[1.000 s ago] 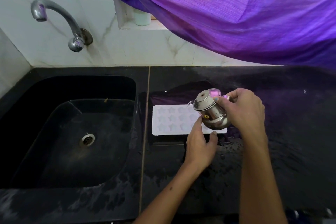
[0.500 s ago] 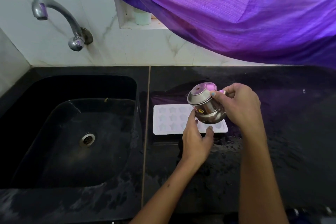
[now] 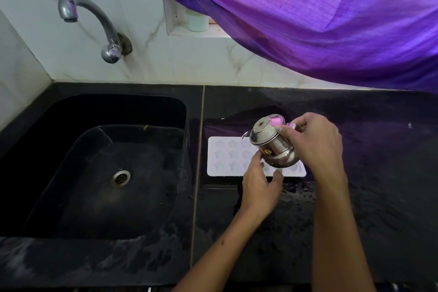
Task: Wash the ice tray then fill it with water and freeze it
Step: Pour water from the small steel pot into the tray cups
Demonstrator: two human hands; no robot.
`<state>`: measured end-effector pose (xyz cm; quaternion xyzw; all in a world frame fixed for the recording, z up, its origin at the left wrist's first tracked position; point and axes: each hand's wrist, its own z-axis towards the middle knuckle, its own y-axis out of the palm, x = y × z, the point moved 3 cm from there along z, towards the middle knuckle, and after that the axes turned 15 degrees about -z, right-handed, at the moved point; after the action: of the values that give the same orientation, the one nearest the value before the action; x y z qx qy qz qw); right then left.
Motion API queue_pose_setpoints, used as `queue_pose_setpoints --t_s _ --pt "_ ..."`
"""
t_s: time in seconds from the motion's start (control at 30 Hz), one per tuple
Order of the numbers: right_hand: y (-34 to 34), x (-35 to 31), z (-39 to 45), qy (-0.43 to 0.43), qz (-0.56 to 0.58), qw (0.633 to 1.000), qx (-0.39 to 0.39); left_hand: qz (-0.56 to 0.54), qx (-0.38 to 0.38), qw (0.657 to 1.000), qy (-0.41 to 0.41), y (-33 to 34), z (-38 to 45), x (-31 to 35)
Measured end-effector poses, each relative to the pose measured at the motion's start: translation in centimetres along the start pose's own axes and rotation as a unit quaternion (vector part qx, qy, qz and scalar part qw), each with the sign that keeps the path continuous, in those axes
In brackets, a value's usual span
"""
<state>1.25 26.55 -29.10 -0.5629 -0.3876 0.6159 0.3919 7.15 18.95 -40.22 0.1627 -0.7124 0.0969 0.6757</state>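
Black stone countertop (image 3: 355, 173), wet and speckled, holds a black sink (image 3: 94, 173) at its left end. White ice tray (image 3: 227, 161) with star-shaped cells lies flat just right of the sink. Right hand (image 3: 312, 142) grips a tilted steel pot (image 3: 272, 144) above the tray; left hand (image 3: 260, 185), fingers relaxed, touches the tray's front edge.

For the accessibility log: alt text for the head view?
A right hand tilts a small steel pot over a white star-mould ice tray on a wet black counter; the left hand steadies the tray's near edge, sink alongside.
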Motion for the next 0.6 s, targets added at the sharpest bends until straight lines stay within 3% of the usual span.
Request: queue_pose_setpoints --t_s 0.37,0.6 --pt "0.4 0.2 0.1 -0.001 0.003 1.000 -0.001 0.000 0.003 1.000 0.002 0.0 0.0 -0.3" --pt "0.4 1.1 0.3 0.005 0.076 0.997 -0.012 -0.010 0.017 1.000 0.015 -0.3 -0.1 -0.3"
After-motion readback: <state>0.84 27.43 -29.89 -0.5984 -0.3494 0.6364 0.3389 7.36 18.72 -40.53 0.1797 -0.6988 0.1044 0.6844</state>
